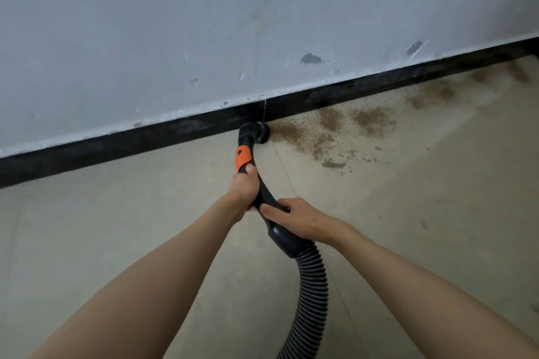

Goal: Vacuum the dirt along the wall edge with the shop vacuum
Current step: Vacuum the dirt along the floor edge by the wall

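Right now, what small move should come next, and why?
Probably slide the nozzle right along the baseboard. It sits at the left end of the dirt, which trails off rightward, and both hands, left and right, grip the wand.

My forearms are bare to the elbow, no sleeves; my left hand [243, 188] and right hand [300, 220] wear nothing

Ribbed hose [310, 294] cut off at the bottom edge, vacuum body unseen.
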The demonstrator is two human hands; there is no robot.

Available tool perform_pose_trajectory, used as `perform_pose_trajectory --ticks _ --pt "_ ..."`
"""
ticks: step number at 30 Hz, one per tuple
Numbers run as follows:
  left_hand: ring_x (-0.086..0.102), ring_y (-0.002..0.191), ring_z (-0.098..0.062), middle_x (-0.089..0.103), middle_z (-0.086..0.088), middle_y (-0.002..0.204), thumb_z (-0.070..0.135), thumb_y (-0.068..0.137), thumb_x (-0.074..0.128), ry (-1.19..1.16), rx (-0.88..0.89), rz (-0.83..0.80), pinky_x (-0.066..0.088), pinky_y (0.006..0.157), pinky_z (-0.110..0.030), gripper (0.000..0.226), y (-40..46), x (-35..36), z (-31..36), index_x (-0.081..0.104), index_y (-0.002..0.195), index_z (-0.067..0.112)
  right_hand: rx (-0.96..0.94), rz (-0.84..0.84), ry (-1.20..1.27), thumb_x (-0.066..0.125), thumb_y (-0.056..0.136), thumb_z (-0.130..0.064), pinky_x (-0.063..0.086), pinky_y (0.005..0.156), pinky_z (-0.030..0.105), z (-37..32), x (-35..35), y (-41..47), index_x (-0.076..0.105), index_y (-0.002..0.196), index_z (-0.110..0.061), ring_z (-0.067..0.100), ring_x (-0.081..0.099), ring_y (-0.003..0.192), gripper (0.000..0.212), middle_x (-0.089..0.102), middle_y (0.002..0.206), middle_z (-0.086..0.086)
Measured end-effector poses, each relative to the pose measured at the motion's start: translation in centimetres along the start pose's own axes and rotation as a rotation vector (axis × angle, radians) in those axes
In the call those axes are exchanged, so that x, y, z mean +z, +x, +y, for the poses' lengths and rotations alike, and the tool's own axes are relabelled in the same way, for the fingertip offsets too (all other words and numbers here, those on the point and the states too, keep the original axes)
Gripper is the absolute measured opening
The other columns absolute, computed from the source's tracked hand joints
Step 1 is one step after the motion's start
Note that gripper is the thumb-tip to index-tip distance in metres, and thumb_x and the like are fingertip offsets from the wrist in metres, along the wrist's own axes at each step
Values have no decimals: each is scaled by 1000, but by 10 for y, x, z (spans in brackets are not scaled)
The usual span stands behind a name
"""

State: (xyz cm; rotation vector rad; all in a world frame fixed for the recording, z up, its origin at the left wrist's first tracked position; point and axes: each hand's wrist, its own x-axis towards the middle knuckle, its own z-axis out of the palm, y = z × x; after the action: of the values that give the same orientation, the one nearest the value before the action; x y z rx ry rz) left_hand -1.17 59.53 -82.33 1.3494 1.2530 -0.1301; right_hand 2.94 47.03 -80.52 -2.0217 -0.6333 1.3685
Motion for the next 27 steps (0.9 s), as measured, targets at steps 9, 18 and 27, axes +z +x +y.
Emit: perform_pose_trajectory --ticks 9,18,27 --pt "55 87 -26 53 -10 89 38 101 26 -23 51 29 48 60 -30 48 3 6 5 43 125 0 -22 3 27 48 95 -50 44 67 22 -1 -9 -2 60 93 -10 15 58 75 42 63 88 5" --pt "56 88 -26 55 -14 100 41 101 30 -73 89 81 48 65 -31 51 -3 12 -2 47 122 -3 -82 -51 85 50 96 -47 49 70 21 5 -14 7 60 106 -5 14 59 77 45 62 90 3" --pt "58 100 -30 56 -18 114 41 101 25 -56 47 137 50 70 -34 53 -3 50 15 39 130 -1 -153 -73 25 51 95 -46 43 61 19 30 -49 9 55 85 -13 12 55 67 35 58 79 1"
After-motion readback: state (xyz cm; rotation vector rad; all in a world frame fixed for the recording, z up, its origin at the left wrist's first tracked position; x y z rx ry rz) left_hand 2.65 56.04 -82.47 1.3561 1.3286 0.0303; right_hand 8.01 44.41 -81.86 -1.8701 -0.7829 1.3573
